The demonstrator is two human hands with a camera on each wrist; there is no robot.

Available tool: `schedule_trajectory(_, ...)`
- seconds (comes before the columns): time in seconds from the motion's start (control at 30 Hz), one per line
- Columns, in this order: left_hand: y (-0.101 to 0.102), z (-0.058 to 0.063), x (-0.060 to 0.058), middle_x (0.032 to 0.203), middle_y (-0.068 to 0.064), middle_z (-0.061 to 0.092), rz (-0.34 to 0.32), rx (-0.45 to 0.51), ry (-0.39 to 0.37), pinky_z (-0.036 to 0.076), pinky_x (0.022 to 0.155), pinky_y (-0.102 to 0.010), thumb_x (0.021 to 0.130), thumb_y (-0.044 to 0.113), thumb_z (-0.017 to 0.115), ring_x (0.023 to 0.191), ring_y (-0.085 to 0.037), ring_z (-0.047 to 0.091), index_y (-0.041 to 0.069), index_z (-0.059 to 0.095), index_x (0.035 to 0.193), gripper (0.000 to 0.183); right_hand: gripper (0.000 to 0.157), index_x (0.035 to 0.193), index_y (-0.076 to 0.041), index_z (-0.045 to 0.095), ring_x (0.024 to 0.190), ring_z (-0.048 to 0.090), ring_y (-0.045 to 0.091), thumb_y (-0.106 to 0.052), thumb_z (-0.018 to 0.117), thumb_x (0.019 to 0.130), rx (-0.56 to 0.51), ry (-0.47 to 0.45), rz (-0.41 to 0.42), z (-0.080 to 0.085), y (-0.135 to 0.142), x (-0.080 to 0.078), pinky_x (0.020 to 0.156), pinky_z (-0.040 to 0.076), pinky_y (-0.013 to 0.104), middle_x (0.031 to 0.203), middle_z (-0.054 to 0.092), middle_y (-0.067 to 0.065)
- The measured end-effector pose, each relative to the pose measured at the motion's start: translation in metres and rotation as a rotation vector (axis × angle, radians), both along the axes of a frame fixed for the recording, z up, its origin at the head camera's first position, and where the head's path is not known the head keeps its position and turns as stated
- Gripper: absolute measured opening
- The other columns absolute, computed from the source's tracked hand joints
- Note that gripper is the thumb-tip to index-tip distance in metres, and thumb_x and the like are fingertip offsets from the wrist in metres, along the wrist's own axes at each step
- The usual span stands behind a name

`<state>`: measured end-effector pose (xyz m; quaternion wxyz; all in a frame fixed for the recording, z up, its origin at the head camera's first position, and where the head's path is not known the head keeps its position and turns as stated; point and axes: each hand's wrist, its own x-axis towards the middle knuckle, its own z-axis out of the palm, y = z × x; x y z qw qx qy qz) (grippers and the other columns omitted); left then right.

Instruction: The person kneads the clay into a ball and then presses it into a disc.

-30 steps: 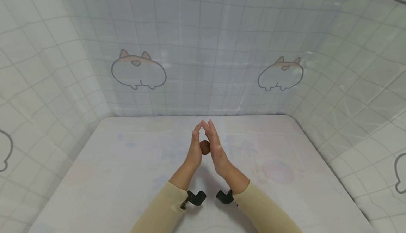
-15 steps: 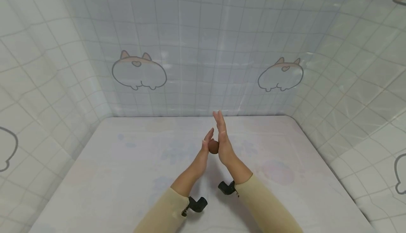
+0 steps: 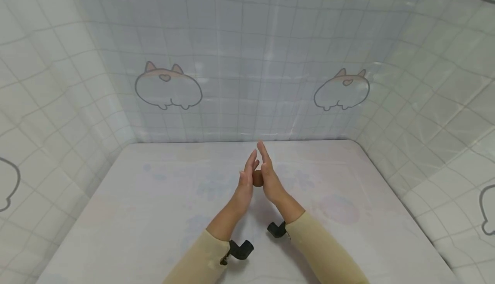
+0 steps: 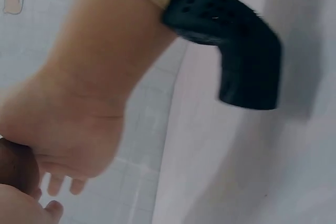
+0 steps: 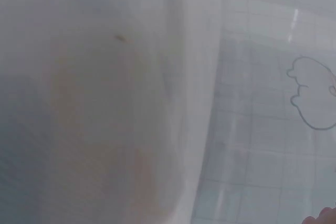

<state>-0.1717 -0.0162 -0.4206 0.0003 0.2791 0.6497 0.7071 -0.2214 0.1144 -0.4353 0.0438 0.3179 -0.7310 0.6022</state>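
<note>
While the left hand (image 3: 244,188) and right hand (image 3: 272,184), fingers straight, sandwich the ball (image 3: 258,178) between their palms, light, even pressure should keep it centred.

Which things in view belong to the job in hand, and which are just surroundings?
In the job:
brown ball, between the palms
left hand
right hand

Surroundings:
pale tabletop
grid-patterned backdrop
black fitting at left sleeve
black fitting at right sleeve
</note>
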Motion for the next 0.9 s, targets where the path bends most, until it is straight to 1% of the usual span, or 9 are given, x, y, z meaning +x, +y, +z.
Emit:
schedule_trajectory(0.1,-0.002,0.004,0.000,0.167,0.000,-0.009,-0.002,0.049,0.011,-0.005,0.111,-0.070,0.090,0.083,0.007,0.153,-0.031,-0.006,0.022,-0.005,0.162,0.095,0.091,0.162,-0.028,-0.004,0.150,0.015,0.029,-0.082,0.011,0.091,0.030,-0.008,0.014,-0.007,0.000,0.002,0.113,0.008,0.070,0.168,0.000,0.000)
schedule_trajectory(0.17,-0.003,0.007,-0.001,0.167,0.000,-0.007,0.010,0.068,0.028,-0.006,0.111,-0.071,0.091,0.082,0.008,0.153,-0.028,-0.006,0.022,-0.005,0.162,0.094,0.090,0.162,-0.028,-0.005,0.150,0.015,0.031,-0.081,0.009,0.091,0.040,0.004,0.032,-0.010,0.000,0.003,0.112,0.007,0.070,0.168,-0.001,-0.001)
schedule_trajectory(0.27,-0.004,0.010,-0.001,0.167,0.000,-0.005,0.059,0.065,0.061,-0.006,0.111,-0.071,0.092,0.081,0.007,0.153,-0.028,-0.005,0.021,-0.004,0.162,0.093,0.087,0.162,-0.026,-0.006,0.151,0.010,0.030,-0.079,0.009,0.093,0.034,0.038,0.068,-0.013,-0.001,0.006,0.112,0.005,0.071,0.168,-0.002,0.000)
schedule_trajectory(0.33,-0.006,0.011,-0.002,0.167,-0.002,-0.004,0.108,0.044,0.079,-0.005,0.111,-0.070,0.092,0.081,0.005,0.153,-0.029,-0.004,0.021,-0.004,0.162,0.093,0.087,0.162,-0.024,-0.005,0.153,-0.004,0.027,-0.078,0.009,0.095,0.032,0.067,0.099,-0.013,-0.002,0.008,0.111,0.003,0.072,0.168,-0.003,0.001)
schedule_trajectory(0.4,-0.008,0.011,-0.005,0.167,-0.003,-0.004,0.158,0.030,0.078,-0.004,0.111,-0.070,0.091,0.081,0.004,0.153,-0.029,-0.003,0.021,-0.005,0.162,0.093,0.088,0.162,-0.021,-0.004,0.153,-0.005,0.027,-0.077,0.009,0.095,0.040,0.098,0.121,-0.012,-0.004,0.012,0.111,0.004,0.072,0.168,-0.004,0.002)
schedule_trajectory(0.57,-0.013,0.012,-0.011,0.167,-0.003,0.001,0.256,0.027,0.017,-0.003,0.111,-0.071,0.089,0.084,0.005,0.153,-0.026,0.001,0.025,-0.002,0.162,0.095,0.091,0.161,-0.010,-0.004,0.153,-0.004,0.030,-0.074,0.007,0.097,0.072,0.208,0.177,-0.007,-0.009,0.024,0.113,0.006,0.069,0.168,-0.004,0.008)
schedule_trajectory(0.73,-0.014,0.009,-0.015,0.167,-0.006,0.003,0.303,-0.017,-0.054,0.000,0.112,-0.071,0.086,0.086,0.006,0.153,-0.027,0.003,0.032,0.000,0.162,0.093,0.088,0.160,-0.006,-0.009,0.153,-0.006,0.029,-0.070,0.006,0.100,0.022,0.272,0.236,-0.004,-0.012,0.031,0.117,0.003,0.061,0.167,-0.004,0.012)
schedule_trajectory(0.87,-0.015,0.002,-0.016,0.167,-0.011,0.003,0.298,-0.086,-0.129,0.010,0.112,-0.070,0.092,0.079,0.002,0.150,-0.033,0.017,0.035,0.000,0.161,0.082,0.087,0.158,-0.005,-0.013,0.153,-0.004,0.031,-0.068,0.004,0.101,-0.028,0.297,0.264,0.000,-0.011,0.033,0.121,0.004,0.050,0.166,-0.002,0.019)
schedule_trajectory(0.9,-0.015,-0.001,-0.015,0.164,-0.017,0.016,0.291,-0.106,-0.143,0.014,0.112,-0.069,0.094,0.076,0.001,0.146,-0.036,0.028,0.034,-0.001,0.162,0.080,0.087,0.158,-0.006,-0.014,0.153,-0.004,0.031,-0.068,0.004,0.100,-0.037,0.293,0.263,0.002,-0.011,0.033,0.121,0.004,0.049,0.166,-0.001,0.020)
